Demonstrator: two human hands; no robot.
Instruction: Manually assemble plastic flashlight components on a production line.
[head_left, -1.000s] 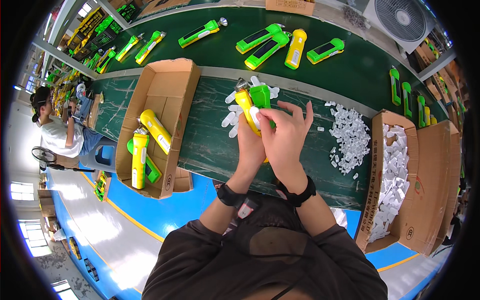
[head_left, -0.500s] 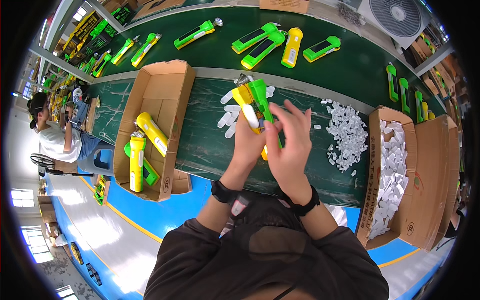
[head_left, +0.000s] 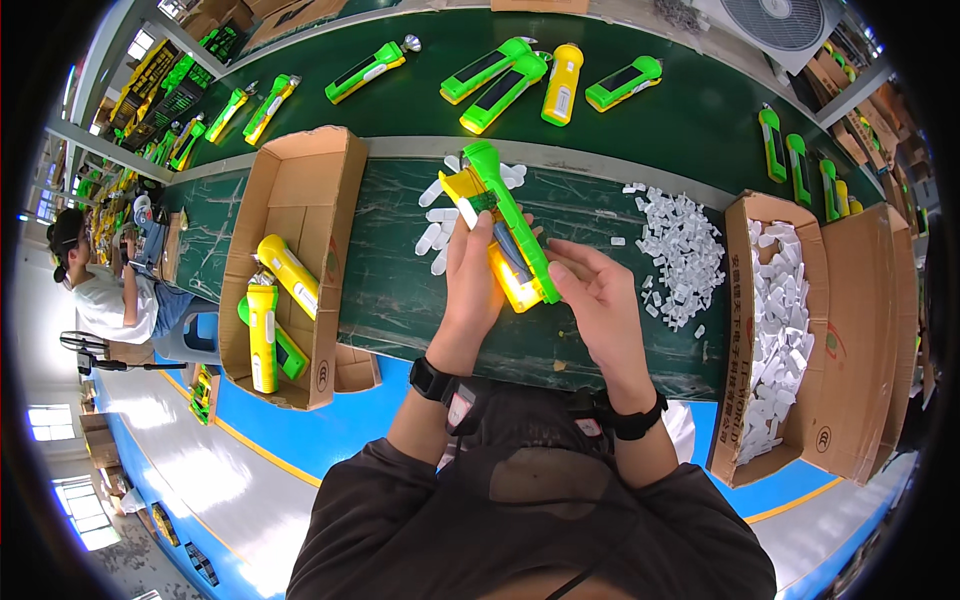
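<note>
**Flashlight held over green surface**

Since the earlier frame, both hands have dropped lower and the right hand (head_left: 600,300) has slid off the top to the side. Head view: left hand (head_left: 475,280) is clenched around the green-and-yellow plastic flashlight (head_left: 505,235), held tilted above the green surface (head_left: 400,260). Right hand's fingertips touch its lower end, fingers loosely curled. White plastic pieces (head_left: 685,245) lie scattered nearby; an open cardboard box (head_left: 300,190) holds similar flashlights.

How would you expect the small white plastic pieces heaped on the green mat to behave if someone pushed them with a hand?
The white plastic pieces lie loose in a scattered heap, so they would probably slide apart rather than move together. They look small and thin, so likely very light. Strays already lie near the cardboard box, so a push may spread them further over the green mat.
</note>
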